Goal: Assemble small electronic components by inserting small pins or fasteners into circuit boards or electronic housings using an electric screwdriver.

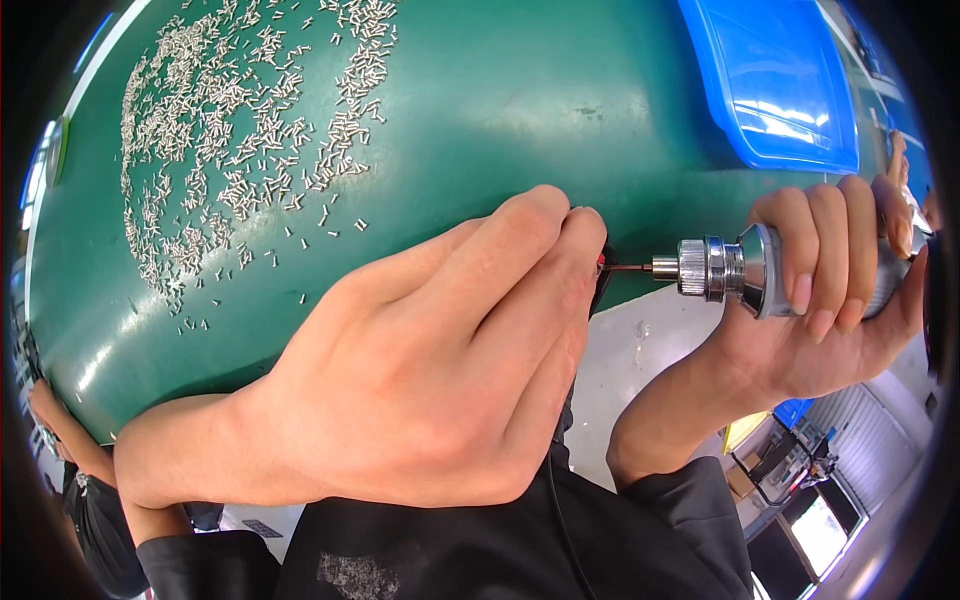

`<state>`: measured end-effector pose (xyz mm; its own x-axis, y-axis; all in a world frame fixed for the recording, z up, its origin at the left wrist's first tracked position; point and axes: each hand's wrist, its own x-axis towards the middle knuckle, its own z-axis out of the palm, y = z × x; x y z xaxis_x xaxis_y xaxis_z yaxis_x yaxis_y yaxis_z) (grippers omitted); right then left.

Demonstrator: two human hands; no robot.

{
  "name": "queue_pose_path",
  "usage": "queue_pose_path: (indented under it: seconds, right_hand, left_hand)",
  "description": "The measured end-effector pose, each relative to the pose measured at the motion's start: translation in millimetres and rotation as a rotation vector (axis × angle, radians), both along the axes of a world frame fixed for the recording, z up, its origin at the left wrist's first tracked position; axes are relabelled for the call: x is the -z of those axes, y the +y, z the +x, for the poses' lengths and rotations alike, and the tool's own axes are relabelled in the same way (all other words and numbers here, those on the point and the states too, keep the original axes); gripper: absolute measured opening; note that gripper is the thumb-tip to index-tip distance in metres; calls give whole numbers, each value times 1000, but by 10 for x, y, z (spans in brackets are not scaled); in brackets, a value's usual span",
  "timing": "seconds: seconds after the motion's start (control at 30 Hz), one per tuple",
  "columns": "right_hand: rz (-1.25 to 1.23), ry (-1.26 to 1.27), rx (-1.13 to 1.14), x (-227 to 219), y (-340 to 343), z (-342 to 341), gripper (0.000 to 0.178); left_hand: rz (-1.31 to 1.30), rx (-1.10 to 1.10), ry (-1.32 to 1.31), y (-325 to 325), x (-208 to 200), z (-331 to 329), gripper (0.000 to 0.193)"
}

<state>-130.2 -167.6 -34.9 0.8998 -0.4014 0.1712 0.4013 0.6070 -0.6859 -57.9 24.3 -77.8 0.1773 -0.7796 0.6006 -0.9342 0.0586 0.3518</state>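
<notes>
My right hand point(829, 240) wraps its fingers around a silver rotary handpiece point(715, 268) with a knurled metal collar. From its nose a thin reddish-brown bit point(630, 267) points left toward my left hand point(430, 350). That hand is closed in a pinch, the back of it facing up. Only a small dark edge with a red spot point(601, 263) shows at its fingertips, where the bit ends; the fingers hide what it is. Whether the bit touches it I cannot tell. Many small silver metal pins point(230, 100) lie scattered on the green tabletop point(520, 100) beyond my left hand.
A blue plastic tray point(785, 85) stands at the far right of the table. A thin black cord point(565, 520) runs down over my dark clothing. At the left edge another person's arm point(75, 435) reaches to the table. Shelving point(780, 465) stands in the lower right background.
</notes>
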Motion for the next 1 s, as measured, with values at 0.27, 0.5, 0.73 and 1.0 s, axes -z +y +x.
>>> queue_pose_path:
  seconds: [0.27,0.5,0.73,1.0]
  right_hand:
    - [-34,12,20,-13,-20,-6,17]
    - [-70,14,32,-24,-51,-7,18]
    - [-176,-15,41,-56,55,13,24]
    - [-424,36,-93,-173,87,-1,12]
  left_hand:
    - [-11,6,-19,-26,14,-4,46]
    - [-11,13,-2,-31,22,5,47]
    - [21,31,1,-2,0,29,46]
    - [76,33,39,37,-57,-15,45]
